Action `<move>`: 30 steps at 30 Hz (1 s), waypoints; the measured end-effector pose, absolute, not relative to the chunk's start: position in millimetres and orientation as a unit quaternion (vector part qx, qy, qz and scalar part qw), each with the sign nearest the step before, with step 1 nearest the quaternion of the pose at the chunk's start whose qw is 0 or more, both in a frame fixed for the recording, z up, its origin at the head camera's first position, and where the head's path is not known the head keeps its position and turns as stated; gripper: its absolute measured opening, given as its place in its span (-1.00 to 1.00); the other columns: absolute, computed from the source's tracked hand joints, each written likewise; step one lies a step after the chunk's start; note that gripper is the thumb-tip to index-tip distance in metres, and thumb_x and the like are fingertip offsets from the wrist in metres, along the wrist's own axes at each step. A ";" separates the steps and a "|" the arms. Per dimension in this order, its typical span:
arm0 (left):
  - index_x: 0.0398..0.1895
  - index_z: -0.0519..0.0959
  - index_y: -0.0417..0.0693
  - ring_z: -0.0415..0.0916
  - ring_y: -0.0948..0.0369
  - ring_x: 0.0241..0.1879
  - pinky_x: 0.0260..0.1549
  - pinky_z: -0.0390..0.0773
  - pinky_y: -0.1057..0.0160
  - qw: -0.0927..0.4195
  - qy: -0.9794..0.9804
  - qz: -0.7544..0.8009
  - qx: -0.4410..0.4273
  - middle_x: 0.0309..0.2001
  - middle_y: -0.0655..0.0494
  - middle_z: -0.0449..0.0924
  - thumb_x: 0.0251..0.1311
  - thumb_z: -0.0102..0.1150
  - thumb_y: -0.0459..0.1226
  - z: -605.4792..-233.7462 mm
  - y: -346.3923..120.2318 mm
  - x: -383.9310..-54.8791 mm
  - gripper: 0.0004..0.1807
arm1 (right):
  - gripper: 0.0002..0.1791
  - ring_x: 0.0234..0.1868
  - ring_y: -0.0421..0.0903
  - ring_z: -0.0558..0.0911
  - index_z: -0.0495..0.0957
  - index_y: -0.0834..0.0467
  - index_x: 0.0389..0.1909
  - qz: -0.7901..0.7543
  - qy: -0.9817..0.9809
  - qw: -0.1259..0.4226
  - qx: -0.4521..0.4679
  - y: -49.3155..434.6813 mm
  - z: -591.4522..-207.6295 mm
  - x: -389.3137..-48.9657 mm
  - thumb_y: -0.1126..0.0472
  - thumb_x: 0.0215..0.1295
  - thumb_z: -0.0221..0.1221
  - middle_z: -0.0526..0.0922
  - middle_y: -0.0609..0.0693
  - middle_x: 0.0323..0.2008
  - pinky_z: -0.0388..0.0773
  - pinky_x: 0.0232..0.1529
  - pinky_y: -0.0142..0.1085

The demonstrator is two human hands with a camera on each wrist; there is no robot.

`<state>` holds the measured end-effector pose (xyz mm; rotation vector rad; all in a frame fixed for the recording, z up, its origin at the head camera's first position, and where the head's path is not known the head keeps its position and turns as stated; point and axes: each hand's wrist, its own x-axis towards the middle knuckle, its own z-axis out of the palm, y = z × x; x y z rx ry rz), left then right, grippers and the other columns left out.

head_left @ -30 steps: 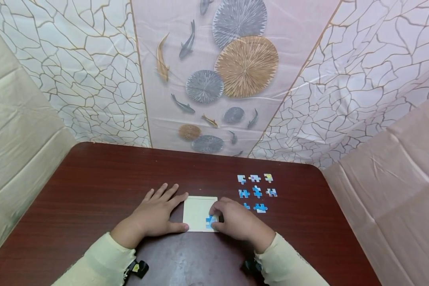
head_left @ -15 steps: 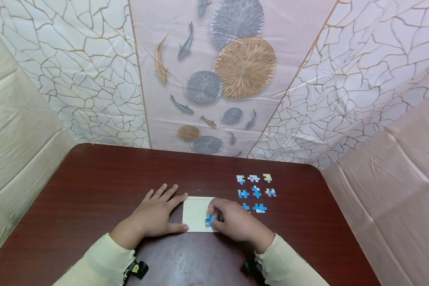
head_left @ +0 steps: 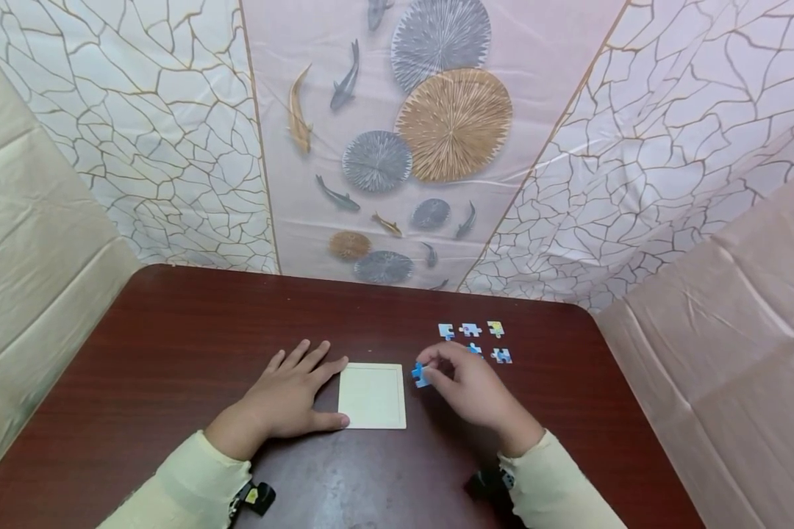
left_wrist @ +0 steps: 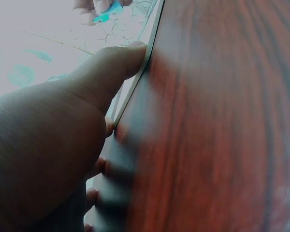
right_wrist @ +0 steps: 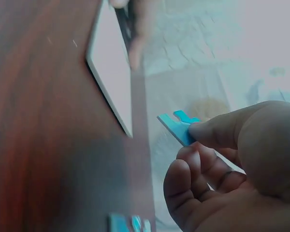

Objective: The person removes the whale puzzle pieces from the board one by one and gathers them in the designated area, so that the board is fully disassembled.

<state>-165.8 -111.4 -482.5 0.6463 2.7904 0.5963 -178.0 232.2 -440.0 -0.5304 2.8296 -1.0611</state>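
A square cream puzzle tray [head_left: 372, 397] with a thin raised border lies flat on the table. My left hand [head_left: 284, 397] rests at its left side, fingers spread, with thumb and index fingertip at the tray's edge. To the right of the tray, my right hand [head_left: 466, 382] pinches a blue jigsaw piece [head_left: 420, 375] between thumb and fingers. In the right wrist view that blue piece [right_wrist: 176, 128] is raised off the table, tilted. Behind the right hand lie loose jigsaw pieces [head_left: 470, 330], some hidden by it.
The dark red wooden table [head_left: 192, 330] reaches back to a patterned cloth backdrop [head_left: 377, 162]. Plain beige cloth walls [head_left: 33, 257] stand at both sides. A black wrist camera [head_left: 259, 497] is strapped by the left sleeve.
My right hand has lifted the blue jigsaw piece from the tray's lower right corner and carried it right, off the tray. The left hand has stayed in place.
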 end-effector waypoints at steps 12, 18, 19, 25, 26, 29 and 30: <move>0.82 0.27 0.37 -0.13 -0.28 0.85 0.69 -0.07 -0.56 0.106 0.949 0.199 0.219 0.86 -0.06 0.03 0.29 0.33 0.52 -483.2 -110.0 -167.6 0.11 | -0.74 -0.34 -0.06 0.58 0.77 0.04 0.23 -0.331 0.942 0.035 -0.049 305.2 -431.4 -190.5 0.10 0.72 0.25 0.74 0.06 -0.22 0.57 -0.28 -0.20; 0.82 0.27 0.37 -0.13 -0.28 0.85 0.69 -0.07 -0.56 0.107 0.949 0.199 0.218 0.86 -0.06 0.04 0.28 0.33 0.53 -484.2 -109.1 -167.0 0.12 | -0.72 -0.10 0.02 0.62 0.76 0.09 0.24 -0.330 0.943 0.036 -0.009 340.1 -438.7 -195.3 0.11 0.74 0.21 0.80 0.10 0.00 0.60 -0.10 -0.17; 0.82 0.27 0.37 -0.13 -0.28 0.85 0.69 -0.07 -0.56 0.107 0.949 0.199 0.218 0.86 -0.06 0.04 0.28 0.32 0.53 -484.4 -109.0 -167.0 0.12 | -0.72 -0.10 0.03 0.62 0.76 0.11 0.25 -0.336 0.941 0.040 0.002 345.3 -440.0 -195.5 0.12 0.74 0.20 0.79 0.11 0.00 0.61 -0.11 -0.17; 0.82 0.26 0.38 -0.14 -0.28 0.85 0.69 -0.08 -0.57 0.112 0.949 0.200 0.218 0.86 -0.06 0.02 0.29 0.31 0.53 -484.4 -109.5 -167.0 0.11 | -0.69 -0.14 0.06 0.62 0.71 0.23 0.28 -0.381 0.921 0.063 0.056 366.7 -447.6 -194.0 0.20 0.75 0.15 0.75 0.19 0.02 0.67 -0.16 -0.21; 0.82 0.26 0.38 -0.14 -0.28 0.85 0.69 -0.08 -0.57 0.112 0.949 0.200 0.218 0.86 -0.06 0.02 0.29 0.32 0.53 -484.2 -109.8 -167.0 0.11 | -0.69 -0.15 0.06 0.62 0.71 0.26 0.27 -0.385 0.919 0.066 0.057 369.2 -448.9 -193.7 0.22 0.75 0.14 0.75 0.19 0.01 0.67 -0.17 -0.22; 0.82 0.26 0.37 -0.14 -0.28 0.85 0.69 -0.08 -0.57 0.113 0.949 0.201 0.217 0.86 -0.06 0.03 0.29 0.32 0.52 -483.1 -110.5 -167.1 0.11 | -0.70 -0.19 0.02 0.61 0.72 0.28 0.25 -0.387 0.917 0.075 0.059 374.1 -453.3 -193.3 0.25 0.73 0.15 0.73 0.18 -0.05 0.65 -0.22 -0.22; 0.82 0.26 0.37 -0.13 -0.28 0.85 0.69 -0.08 -0.57 0.113 0.949 0.201 0.217 0.86 -0.06 0.03 0.30 0.32 0.52 -482.7 -110.6 -167.0 0.10 | -0.71 -0.21 0.01 0.60 0.73 0.27 0.24 -0.385 0.918 0.078 0.059 375.1 -454.7 -193.3 0.25 0.73 0.16 0.72 0.18 -0.08 0.64 -0.23 -0.22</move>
